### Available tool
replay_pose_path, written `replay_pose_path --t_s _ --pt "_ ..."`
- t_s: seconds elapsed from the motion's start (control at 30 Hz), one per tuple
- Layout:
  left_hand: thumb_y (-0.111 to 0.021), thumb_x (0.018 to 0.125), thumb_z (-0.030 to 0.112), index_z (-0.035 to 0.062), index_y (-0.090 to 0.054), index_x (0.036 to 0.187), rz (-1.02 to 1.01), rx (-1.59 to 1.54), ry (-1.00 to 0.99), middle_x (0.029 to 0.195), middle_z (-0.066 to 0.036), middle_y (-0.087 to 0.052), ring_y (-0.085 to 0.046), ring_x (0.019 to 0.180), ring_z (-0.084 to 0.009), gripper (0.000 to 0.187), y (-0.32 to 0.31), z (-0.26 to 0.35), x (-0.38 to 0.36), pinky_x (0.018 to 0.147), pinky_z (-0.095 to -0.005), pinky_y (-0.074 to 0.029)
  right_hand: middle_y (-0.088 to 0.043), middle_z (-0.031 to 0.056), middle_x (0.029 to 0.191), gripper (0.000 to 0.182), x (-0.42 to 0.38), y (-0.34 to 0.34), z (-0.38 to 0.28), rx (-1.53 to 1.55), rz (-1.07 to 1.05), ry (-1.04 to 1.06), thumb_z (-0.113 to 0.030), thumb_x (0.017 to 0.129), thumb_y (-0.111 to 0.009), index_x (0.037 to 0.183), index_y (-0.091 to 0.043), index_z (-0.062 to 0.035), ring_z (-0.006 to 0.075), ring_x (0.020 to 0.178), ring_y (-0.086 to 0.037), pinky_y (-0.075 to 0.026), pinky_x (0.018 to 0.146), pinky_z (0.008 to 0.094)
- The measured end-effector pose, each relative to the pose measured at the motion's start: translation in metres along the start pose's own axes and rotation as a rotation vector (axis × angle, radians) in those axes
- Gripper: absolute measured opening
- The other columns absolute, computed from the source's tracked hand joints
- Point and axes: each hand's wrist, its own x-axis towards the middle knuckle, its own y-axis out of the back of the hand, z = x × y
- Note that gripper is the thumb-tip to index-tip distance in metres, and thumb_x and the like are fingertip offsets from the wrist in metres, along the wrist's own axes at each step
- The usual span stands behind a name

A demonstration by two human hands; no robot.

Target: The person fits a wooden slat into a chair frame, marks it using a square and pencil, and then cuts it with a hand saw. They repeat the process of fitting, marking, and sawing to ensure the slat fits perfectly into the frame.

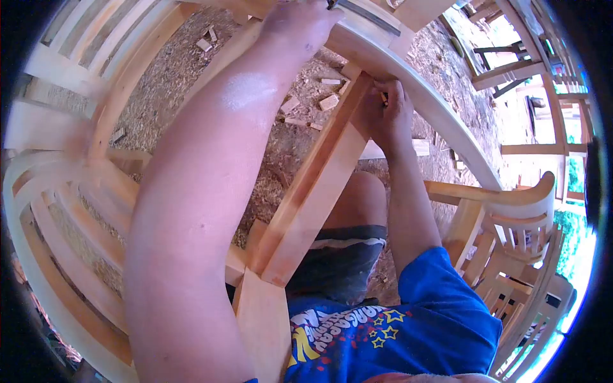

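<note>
My left hand [300, 24] is at the top edge of the view, partly cut off, closed by a small dark object I cannot make out. Beside it, a long dark flat strip [370, 17] lies by the curved wooden rail [440, 112]. My right hand [391, 118] has its fingers curled at the upper end of a thick wooden beam [319, 185], just under the rail. What its fingers hold is too small to tell. The beam slants down to a joint with a pale wooden piece [265, 319] near my shirt.
Slatted wooden furniture frames stand at the left [70, 236] and right [511, 223]. Wood shavings and small offcuts [329, 102] cover the ground [159, 96] under the frame. My bent knee [361, 198] is below the beam.
</note>
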Motion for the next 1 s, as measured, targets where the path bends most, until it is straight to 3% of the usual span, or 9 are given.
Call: replay_pose_path --t_s 0.07,0.37,0.47,0.77,0.87,1.0 --pt "-0.055 0.095 0.012 0.0126 -0.073 0.109 -0.073 -0.005 0.052 0.108 -0.015 -0.072 -0.074 0.098 -0.0356 0.023 0.007 0.004 0.000 0.085 -0.0494 -0.060 -0.068 0.0214 0.094 0.011 -0.002 -0.004 0.004 0.024 0.031 0.002 -0.005 0.095 -0.065 0.104 -0.059 -0.0029 0.0430 0.086 -0.069 -0.054 0.074 0.0490" --pt "-0.055 0.096 0.015 0.0136 -0.074 0.109 0.100 0.023 -0.055 0.111 -0.015 -0.072 -0.073 0.101 -0.0353 0.023 -0.009 -0.004 -0.001 0.087 -0.0481 -0.060 -0.068 0.0214 0.093 0.010 -0.002 0.000 -0.001 -0.028 -0.001 -0.027 -0.005 0.095 -0.065 0.103 -0.060 -0.0023 0.0423 0.084 -0.068 -0.054 0.074 0.0490" --pt "-0.055 0.096 0.016 0.0143 -0.075 0.110 -0.003 0.022 0.004 0.112 -0.015 -0.072 -0.073 0.102 -0.0353 0.024 0.001 0.001 -0.001 0.088 -0.0475 -0.060 -0.064 0.0184 0.102 0.035 -0.004 0.000 0.003 0.046 -0.060 -0.087 0.002 0.079 -0.076 0.106 -0.055 -0.0050 0.0452 0.099 -0.063 -0.052 0.082 0.0525" --pt "-0.055 0.097 0.015 0.0143 -0.074 0.110 0.043 0.070 -0.006 0.108 -0.016 -0.073 -0.073 0.103 -0.0341 0.024 -0.003 -0.001 0.000 0.089 -0.0477 -0.060 -0.066 0.0225 0.102 0.018 -0.001 0.000 -0.002 0.055 0.017 -0.006 -0.005 0.092 -0.068 0.105 -0.055 -0.0039 0.0467 0.096 -0.064 -0.053 0.080 0.0532" --pt "-0.054 0.098 0.016 0.0153 -0.075 0.112 -0.075 0.025 0.025 0.108 -0.016 -0.073 -0.074 0.101 -0.0347 0.025 0.007 0.002 0.002 0.087 -0.0485 -0.060 -0.068 0.0202 0.100 0.012 -0.002 0.000 0.001 -0.011 -0.037 -0.089 -0.002 0.095 -0.065 0.107 -0.061 -0.0023 0.0415 0.095 -0.069 -0.055 0.082 0.0476" --pt "-0.055 0.097 0.016 0.0155 -0.075 0.110 0.016 0.026 0.004 0.107 -0.016 -0.073 -0.074 0.098 -0.0354 0.024 -0.001 0.000 0.000 0.085 -0.0492 -0.060 -0.068 0.0206 0.100 0.012 -0.002 -0.001 0.000 0.021 -0.006 -0.092 -0.003 0.096 -0.065 0.108 -0.061 -0.0025 0.0414 0.095 -0.069 -0.055 0.082 0.0474"
